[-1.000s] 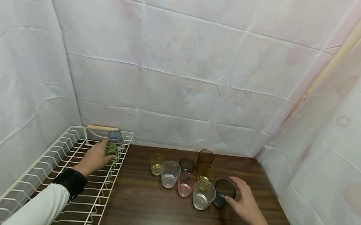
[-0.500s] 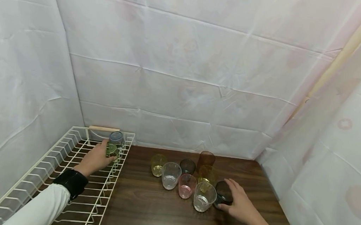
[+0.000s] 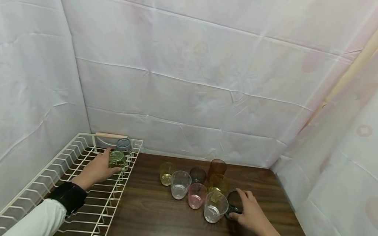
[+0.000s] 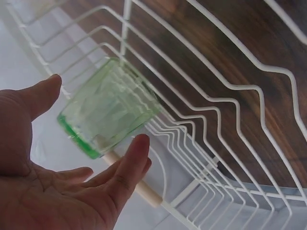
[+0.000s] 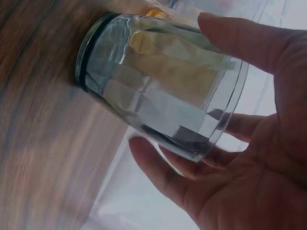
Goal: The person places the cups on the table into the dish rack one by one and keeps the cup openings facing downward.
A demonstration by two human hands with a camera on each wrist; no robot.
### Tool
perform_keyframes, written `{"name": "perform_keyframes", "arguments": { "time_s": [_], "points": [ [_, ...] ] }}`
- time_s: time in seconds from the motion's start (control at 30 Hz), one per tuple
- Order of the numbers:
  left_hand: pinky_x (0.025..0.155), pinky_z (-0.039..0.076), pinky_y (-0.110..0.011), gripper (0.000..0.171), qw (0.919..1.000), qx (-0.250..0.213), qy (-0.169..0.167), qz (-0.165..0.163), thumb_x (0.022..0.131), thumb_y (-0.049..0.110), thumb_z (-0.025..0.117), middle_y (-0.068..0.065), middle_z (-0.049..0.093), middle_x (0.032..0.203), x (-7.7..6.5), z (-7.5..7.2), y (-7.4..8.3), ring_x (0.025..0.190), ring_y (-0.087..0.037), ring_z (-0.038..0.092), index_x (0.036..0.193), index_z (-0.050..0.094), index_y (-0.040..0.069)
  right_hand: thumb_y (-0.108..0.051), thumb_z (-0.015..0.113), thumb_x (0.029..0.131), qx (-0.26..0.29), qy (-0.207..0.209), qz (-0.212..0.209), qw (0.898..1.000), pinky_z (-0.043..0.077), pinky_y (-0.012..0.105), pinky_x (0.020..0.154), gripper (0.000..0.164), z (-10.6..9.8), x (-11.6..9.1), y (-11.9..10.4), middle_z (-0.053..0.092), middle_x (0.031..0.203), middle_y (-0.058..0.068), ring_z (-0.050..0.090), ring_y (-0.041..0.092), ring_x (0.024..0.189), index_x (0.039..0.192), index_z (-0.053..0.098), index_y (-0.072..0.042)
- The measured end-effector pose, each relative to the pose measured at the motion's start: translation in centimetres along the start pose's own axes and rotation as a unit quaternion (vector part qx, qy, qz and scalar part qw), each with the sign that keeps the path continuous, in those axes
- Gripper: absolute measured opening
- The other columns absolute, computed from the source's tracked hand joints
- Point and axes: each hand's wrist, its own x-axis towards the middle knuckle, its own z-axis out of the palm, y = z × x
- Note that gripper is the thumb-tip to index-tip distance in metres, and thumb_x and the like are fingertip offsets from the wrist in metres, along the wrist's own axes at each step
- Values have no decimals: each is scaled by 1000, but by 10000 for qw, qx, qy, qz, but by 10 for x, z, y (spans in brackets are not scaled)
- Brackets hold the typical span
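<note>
My left hand (image 3: 96, 170) is at the far end of the white wire rack (image 3: 137, 140), fingers spread around an upside-down green glass (image 3: 117, 159). In the left wrist view, gaps show between the thumb, the fingertips and the green glass (image 4: 108, 105). Just behind it stands a blue glass (image 3: 124, 144). On the table, my right hand (image 3: 251, 215) holds a dark grey glass (image 3: 234, 201) at the right end of a cluster. Its thumb lies along one side of this glass (image 5: 163, 86) near the rim, with fingers curled around the other side; the base is close to the wood.
Left of the dark grey glass stand a clear glass (image 3: 213, 210), a pink one (image 3: 197, 196), another clear one (image 3: 180, 186), a yellow one (image 3: 166, 175) and several others. A wooden tabletop (image 3: 154, 222) lies beneath them. White sheeting (image 3: 184, 95) surrounds the space.
The right hand has moved left and closed around the dark grey glass. The left hand has loosened and drawn slightly back from the green glass, which stays in the rack.
</note>
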Motion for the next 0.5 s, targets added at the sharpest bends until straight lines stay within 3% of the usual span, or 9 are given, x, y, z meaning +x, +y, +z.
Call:
{"name": "perform_keyframes", "arguments": {
  "time_s": [0.1,0.23,0.5],
  "points": [
    [105,47,-75,108,10000,-78,-23,5,99,44,74,-56,30,152,-10,-5,2,136,-70,44,161,12,-19,-26,91,84,76,-38,147,9999,58,51,87,98,-2,2,1,46,148,29,60,45,127,164,37,-6],
    [107,45,-76,110,9999,-123,-27,-17,99,45,74,-58,28,151,-22,-14,3,137,-71,41,160,10,-21,-24,91,82,144,-93,269,9995,53,41,80,97,-4,1,1,46,144,27,60,38,120,163,41,-6],
    [110,42,-78,116,10000,-76,-18,-4,97,49,75,-58,26,153,-38,-27,4,140,-72,36,160,7,-21,-30,91,83,71,118,235,9996,58,51,84,92,-6,-4,3,45,149,30,59,48,128,159,45,-6]
  ]
}}
